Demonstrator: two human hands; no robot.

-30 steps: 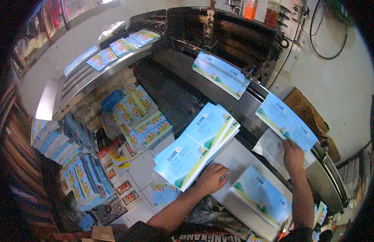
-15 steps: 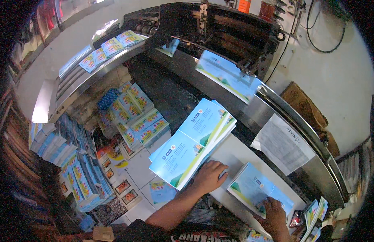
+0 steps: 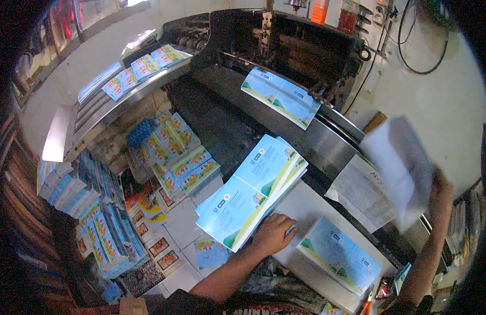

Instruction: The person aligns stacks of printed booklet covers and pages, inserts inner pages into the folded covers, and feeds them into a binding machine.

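Beside the near end of a fanned stack of blue printed sheets [image 3: 248, 184], my left hand [image 3: 274, 233] is closed, with a small bluish bit showing at its fingers. What it holds there I cannot make out. My right hand [image 3: 440, 185] is raised at the right, gripping a pale sheet [image 3: 397, 163] that is smeared by motion. Below that, a neat pile of blue printed sheets [image 3: 342, 254] lies on the light table [image 3: 300, 205]. One more printed sheet [image 3: 282, 97] sits in the dark machine [image 3: 300, 47], under its metal parts.
A handwritten paper [image 3: 358, 194] lies on the machine's metal ledge. Bundles of printed cards [image 3: 172, 144] and tall stacks [image 3: 109, 236] stand on the floor at the left. Cards also rest on a slatted shelf [image 3: 143, 65]. An orange bottle [image 3: 319, 11] stands at the back.
My right hand has left the pile on the table and swung up and right with a sheet. The sheet in the machine has shifted left. My left hand has barely moved.
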